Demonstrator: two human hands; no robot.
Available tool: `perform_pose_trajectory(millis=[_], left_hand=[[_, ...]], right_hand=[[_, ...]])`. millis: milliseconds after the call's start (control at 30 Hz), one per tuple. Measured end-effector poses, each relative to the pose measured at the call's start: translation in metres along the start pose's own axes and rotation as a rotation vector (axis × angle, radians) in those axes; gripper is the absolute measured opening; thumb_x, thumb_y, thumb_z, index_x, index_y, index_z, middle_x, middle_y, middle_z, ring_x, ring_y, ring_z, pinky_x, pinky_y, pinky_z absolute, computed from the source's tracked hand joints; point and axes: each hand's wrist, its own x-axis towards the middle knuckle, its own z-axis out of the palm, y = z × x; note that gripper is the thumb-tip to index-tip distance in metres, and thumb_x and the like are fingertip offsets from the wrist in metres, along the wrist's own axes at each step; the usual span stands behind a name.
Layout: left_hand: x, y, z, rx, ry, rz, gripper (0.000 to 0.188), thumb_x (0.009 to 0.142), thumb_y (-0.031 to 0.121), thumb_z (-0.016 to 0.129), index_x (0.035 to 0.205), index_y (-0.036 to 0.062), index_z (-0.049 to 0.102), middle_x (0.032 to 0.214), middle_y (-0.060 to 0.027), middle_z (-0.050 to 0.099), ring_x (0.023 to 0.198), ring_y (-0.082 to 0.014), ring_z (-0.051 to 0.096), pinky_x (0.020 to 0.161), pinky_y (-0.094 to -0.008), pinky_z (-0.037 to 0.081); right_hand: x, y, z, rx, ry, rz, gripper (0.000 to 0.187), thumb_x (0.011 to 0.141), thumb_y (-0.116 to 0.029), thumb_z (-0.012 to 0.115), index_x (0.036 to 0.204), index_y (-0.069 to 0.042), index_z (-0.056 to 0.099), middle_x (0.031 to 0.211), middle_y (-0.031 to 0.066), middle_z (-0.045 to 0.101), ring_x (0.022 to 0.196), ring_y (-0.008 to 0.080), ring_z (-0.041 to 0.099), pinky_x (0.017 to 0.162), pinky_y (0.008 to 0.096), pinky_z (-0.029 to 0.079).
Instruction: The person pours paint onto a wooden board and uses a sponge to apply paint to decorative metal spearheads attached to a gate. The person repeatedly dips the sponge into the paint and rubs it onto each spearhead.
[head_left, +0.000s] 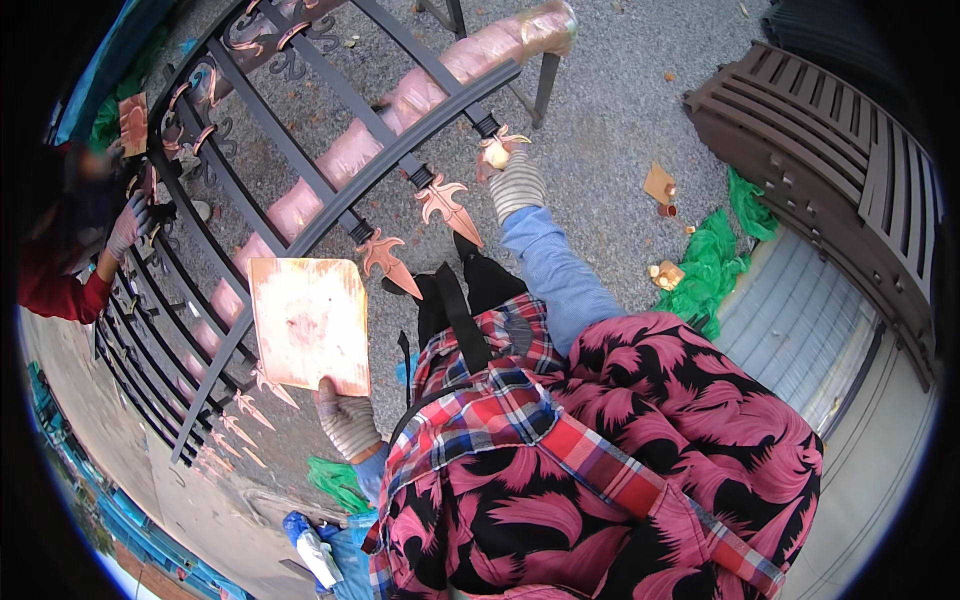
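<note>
My left hand [347,418], in a striped knit glove or cuff, grips the lower edge of a flat square board [308,325] smeared with copper-coloured paint. At the end of a black metal fence panel [395,152], my right hand [505,172] is closed round a small pale yellow sponge-like piece [496,153]. That piece touches a copper-coloured spearhead finial [516,137], and my fingers are partly hidden there. Two more copper spearhead finials stand out from the same rail: one finial [446,205] in the middle and another finial [388,258] nearer the board.
A long roll wrapped in pink film [425,95] lies under the panel's bars. At the left, another person's gloved hand [130,225] is at the panel. Brown slatted panels [800,150] are stacked at the right, near green plastic sheeting [712,265] and cardboard scraps [659,184].
</note>
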Motion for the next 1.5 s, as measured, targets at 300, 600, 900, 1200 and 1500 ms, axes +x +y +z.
perform_pose_trajectory(millis=[300,600,900,1200,1500], left_hand=[[0.003,0.006,0.009,0.062,-0.1,-0.058,0.042,0.077,0.013,0.06,0.114,-0.0018,0.046,0.115,-0.0109,0.052,0.107,-0.0219,0.047,0.095,-0.0352,0.035],[0.009,0.018,-0.007,0.042,0.0,-0.045,0.04,0.077,0.011,0.06,0.113,-0.0011,0.047,0.114,-0.0106,0.052,0.106,-0.0219,0.048,0.095,-0.0349,0.034],[0.015,0.025,0.005,0.029,-0.052,-0.107,0.037,0.077,0.008,0.06,0.112,0.0032,0.049,0.113,-0.0096,0.052,0.104,-0.0225,0.049,0.091,-0.0382,0.039],[0.024,0.025,0.006,0.082,-0.025,-0.107,0.036,0.075,0.006,0.061,0.109,0.0015,0.05,0.109,-0.0096,0.055,0.098,-0.0214,0.052,0.09,-0.0349,0.04],[0.03,0.012,0.016,0.114,-0.114,-0.058,0.043,0.075,0.005,0.06,0.116,0.0028,0.046,0.115,-0.0095,0.05,0.106,-0.0223,0.047,0.092,-0.0378,0.038]], right_hand=[[0.073,0.052,0.055,0.273,0.116,0.314,0.035,0.069,-0.015,0.067,0.099,-0.001,0.052,0.08,0.0133,0.061,0.069,0.0219,0.061,0.056,0.0307,0.049],[0.014,0.022,0.002,0.019,0.103,0.053,0.047,0.069,-0.026,0.068,0.107,-0.004,0.051,0.09,0.0183,0.06,0.076,0.0296,0.061,0.068,0.037,0.048],[0.036,0.046,0.024,-0.418,-0.011,0.078,0.031,0.07,-0.018,0.065,0.098,-0.006,0.057,0.094,0.0129,0.061,0.075,0.0322,0.059,0.071,0.0362,0.048],[0.05,0.039,-0.003,-0.394,-0.07,-0.051,0.029,0.071,-0.022,0.065,0.094,-0.006,0.059,0.085,0.0128,0.061,0.076,0.0286,0.059,0.066,0.0382,0.046],[0.026,0.098,-0.018,-0.378,-0.001,-0.041,0.025,0.072,-0.027,0.062,0.091,-0.011,0.062,0.093,0.0099,0.061,0.089,0.0277,0.058,0.075,0.0396,0.046]])
